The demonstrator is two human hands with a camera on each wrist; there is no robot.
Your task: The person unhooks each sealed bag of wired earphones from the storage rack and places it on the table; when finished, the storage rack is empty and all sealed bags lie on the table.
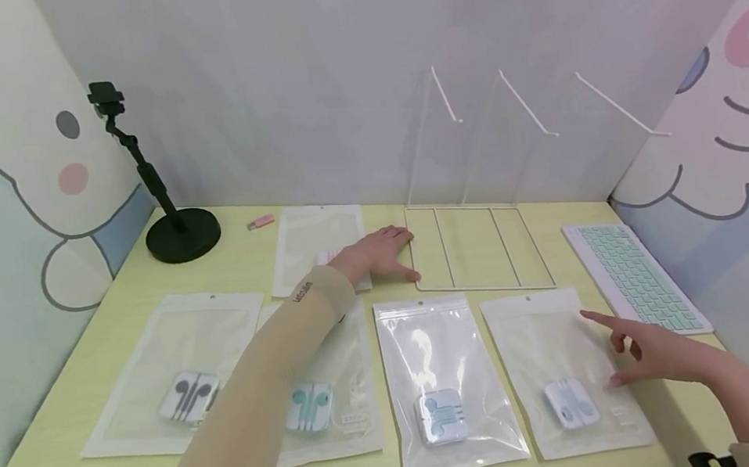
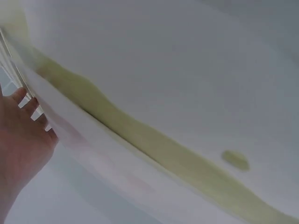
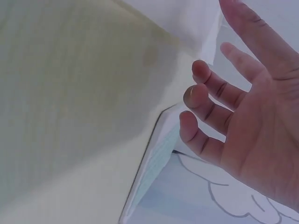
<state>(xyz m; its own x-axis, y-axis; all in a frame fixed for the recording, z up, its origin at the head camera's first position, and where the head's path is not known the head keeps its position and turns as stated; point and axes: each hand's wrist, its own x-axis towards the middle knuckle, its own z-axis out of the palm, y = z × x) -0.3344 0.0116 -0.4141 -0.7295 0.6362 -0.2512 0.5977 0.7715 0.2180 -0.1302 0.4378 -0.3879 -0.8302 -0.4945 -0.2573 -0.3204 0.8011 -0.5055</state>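
My left hand reaches across to the left edge of a white wire rack, its fingers extended and thumb tip right at the front corner. Under that wrist lies a small zip pouch with a pink-and-white item, partly hidden by the arm. In the left wrist view the left hand shows spread fingers beside a blurred pale pouch. My right hand hovers at the right edge of a pouch containing boxed pale-blue earphones. Its index finger points out, the others bend loosely, and it holds nothing.
A clear pouch and two frosted pouches, one with grey earphones, lie in the front row. A mint keyboard is at the right, a black phone stand back left, beside a pink USB stick. Three rack prongs stick up.
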